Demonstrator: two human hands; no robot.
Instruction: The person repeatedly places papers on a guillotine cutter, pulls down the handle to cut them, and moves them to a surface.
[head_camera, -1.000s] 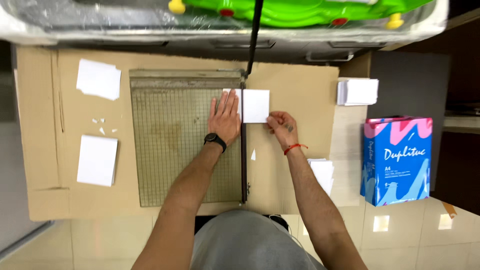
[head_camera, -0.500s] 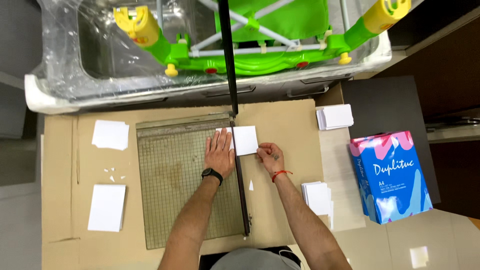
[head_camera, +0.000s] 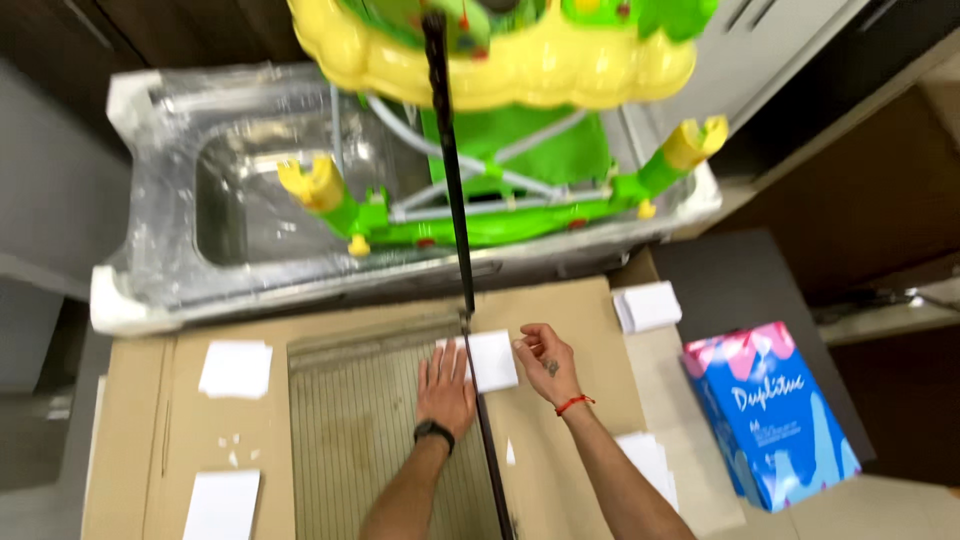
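A guillotine paper cutter (head_camera: 350, 440) with a gridded base lies on brown cardboard (head_camera: 560, 460); its black blade arm (head_camera: 452, 180) stands raised. My left hand (head_camera: 446, 388), with a dark watch on the wrist, presses flat on a white sheet of paper (head_camera: 493, 360) that overhangs the cutting edge. My right hand (head_camera: 542, 362), with a red wrist cord, touches the sheet's right edge with its fingertips.
White paper stacks lie at the left (head_camera: 236, 368), lower left (head_camera: 222, 505), upper right (head_camera: 648, 306) and lower right (head_camera: 648, 462). A blue and pink paper ream (head_camera: 775, 415) sits at the right. Behind stand a plastic-wrapped steel sink (head_camera: 260, 220) and a green-yellow toy frame (head_camera: 520, 120).
The view has tilted upward, so the cutter and hands now sit lower in frame. Both hands stay on the white sheet at the cutting edge.
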